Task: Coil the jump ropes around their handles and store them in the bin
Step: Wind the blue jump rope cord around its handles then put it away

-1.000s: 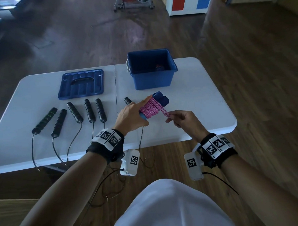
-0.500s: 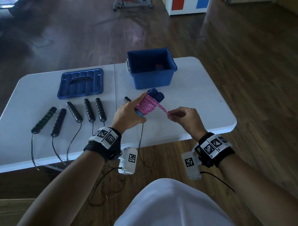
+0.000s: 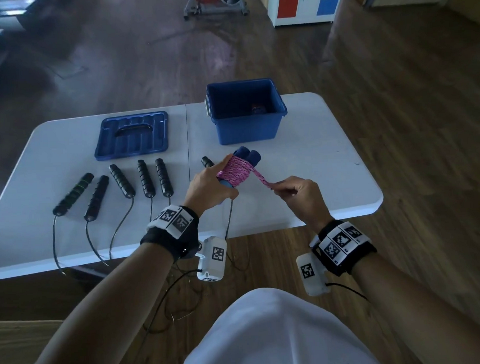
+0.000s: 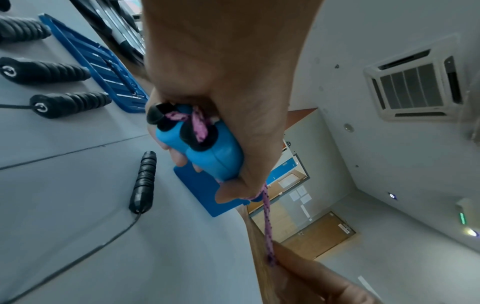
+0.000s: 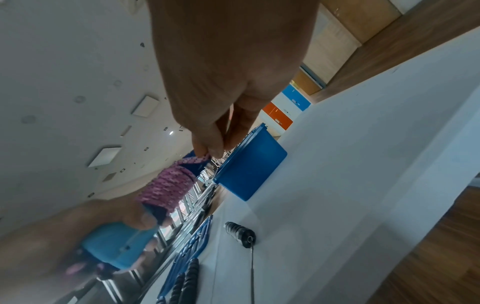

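Left hand [image 3: 206,187] grips blue handles [image 3: 247,155]; right hand [image 3: 297,196] pinches pink rope [image 3: 235,172] tail. Rope looks soft, light; hold near end, keep tension.

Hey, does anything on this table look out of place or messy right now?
Mostly tidy. The odd bits: the cords of the black jump ropes trail over the table's near edge and dangle toward the floor. The bin's lid lies off, beside the blue bin. The pink rope is not yet fully wound.
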